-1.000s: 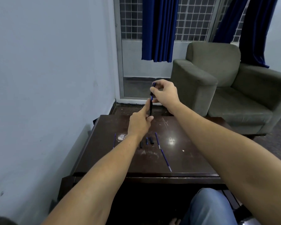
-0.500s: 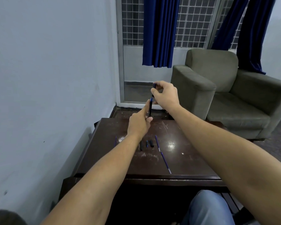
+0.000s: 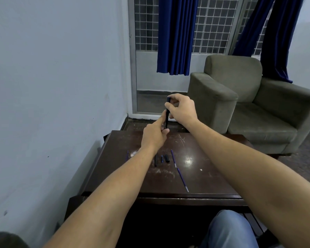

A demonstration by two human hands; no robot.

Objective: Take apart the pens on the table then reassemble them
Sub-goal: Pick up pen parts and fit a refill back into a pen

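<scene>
Hands [image 3: 154, 137] [image 3: 183, 110] around upright pen [image 3: 166, 122]

The wall [image 3: 52, 104] hugs the worktop's [image 3: 213, 181] left edge; an armchair [image 3: 227, 97] stands just past its far right corner. The left hand [image 3: 153, 136] and right hand [image 3: 182, 109] hold a pen [image 3: 167, 119] above the far edge. Pen parts [image 3: 166, 158] and thin refills [image 3: 182, 179] lie mid-worktop; open wood lies to their right.

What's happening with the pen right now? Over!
Left hand grips pen low, right hand pinches its top. Pen upright above table. Refills and small parts loose below. Nothing blocks the hands.
</scene>
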